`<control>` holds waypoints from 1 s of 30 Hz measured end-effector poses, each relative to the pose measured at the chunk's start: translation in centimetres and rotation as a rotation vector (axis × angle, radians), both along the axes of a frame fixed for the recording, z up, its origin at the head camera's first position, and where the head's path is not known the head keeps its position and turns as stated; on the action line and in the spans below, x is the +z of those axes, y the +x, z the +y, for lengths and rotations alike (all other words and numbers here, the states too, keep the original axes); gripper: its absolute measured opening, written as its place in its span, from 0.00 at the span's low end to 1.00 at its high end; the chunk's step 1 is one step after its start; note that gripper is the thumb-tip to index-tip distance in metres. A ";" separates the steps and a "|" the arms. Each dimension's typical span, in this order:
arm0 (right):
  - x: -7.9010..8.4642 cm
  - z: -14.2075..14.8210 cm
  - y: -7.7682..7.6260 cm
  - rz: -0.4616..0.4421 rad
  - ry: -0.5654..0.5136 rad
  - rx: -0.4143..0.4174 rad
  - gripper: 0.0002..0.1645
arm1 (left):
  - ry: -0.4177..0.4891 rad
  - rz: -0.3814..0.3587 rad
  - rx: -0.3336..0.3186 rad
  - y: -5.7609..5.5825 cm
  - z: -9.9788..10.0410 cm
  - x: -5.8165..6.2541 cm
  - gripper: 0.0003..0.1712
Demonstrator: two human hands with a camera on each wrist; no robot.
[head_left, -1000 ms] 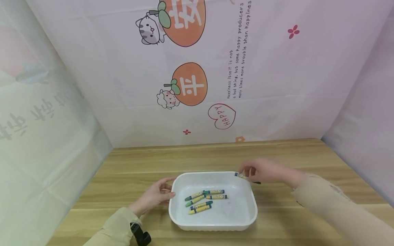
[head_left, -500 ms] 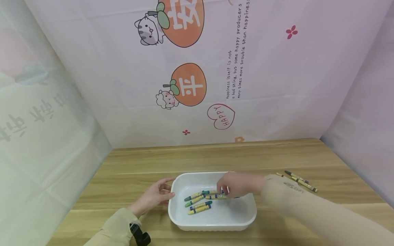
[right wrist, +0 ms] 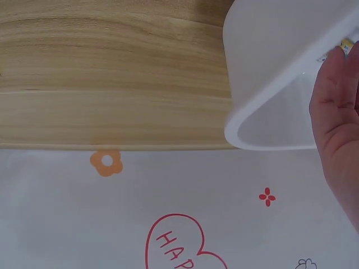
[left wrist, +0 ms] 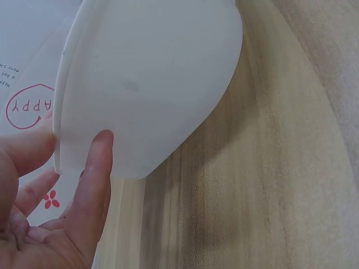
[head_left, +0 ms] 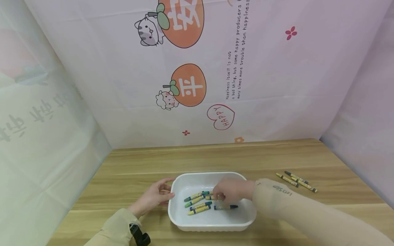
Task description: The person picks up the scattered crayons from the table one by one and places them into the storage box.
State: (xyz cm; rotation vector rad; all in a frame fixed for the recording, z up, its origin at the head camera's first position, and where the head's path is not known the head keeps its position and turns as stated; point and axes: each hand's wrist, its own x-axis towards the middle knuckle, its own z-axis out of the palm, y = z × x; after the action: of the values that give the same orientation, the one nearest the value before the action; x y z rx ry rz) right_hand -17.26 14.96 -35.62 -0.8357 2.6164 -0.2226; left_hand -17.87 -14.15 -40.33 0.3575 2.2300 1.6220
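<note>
A white plastic basin (head_left: 212,225) holds several yellow-wrapped crayons, among them a green-tipped crayon (head_left: 193,196) and a yellow crayon (head_left: 199,210). My left hand (head_left: 155,195) rests against the basin's left side; in the left wrist view its extended fingers (left wrist: 98,168) touch the outer wall and rim. Inside the basin, my right hand (head_left: 231,191) reaches down with curled fingers beside the crayons at the middle. A dark-tipped crayon (head_left: 226,207) lies on the basin floor just below that hand. I cannot tell whether the right fingertips, partly hidden, pinch a crayon.
Three more crayons (head_left: 303,185) lie together on the wooden table (head_left: 264,157), right of the basin and beyond the right forearm. A printed white cloth (head_left: 267,85) hangs behind the table, with plain cloth sides left and right.
My right hand has carried a dark-tipped crayon from the basin's right rim inward; the crayon now lies on the basin floor. The left hand has stayed in place.
</note>
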 end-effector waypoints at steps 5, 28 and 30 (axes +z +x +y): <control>0.7 0.6 -0.2 -0.001 -0.061 -0.002 0.11 | 0.007 -0.007 -0.003 0.0 -0.1 -0.1 0.36; 2.1 11.5 -0.3 0.061 -0.553 -0.071 0.13 | 0.026 -0.038 0.002 -0.1 0.0 -0.1 0.35; 1.6 12.9 -0.4 0.069 -0.555 -0.097 0.14 | 0.031 -0.039 0.001 -0.1 -0.1 -0.2 0.35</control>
State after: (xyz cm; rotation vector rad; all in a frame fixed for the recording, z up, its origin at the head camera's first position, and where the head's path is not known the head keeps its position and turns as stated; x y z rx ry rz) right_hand -17.63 27.83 -34.06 -0.8936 2.6939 -0.9954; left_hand -17.94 -14.20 -40.48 0.3298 2.1794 1.6515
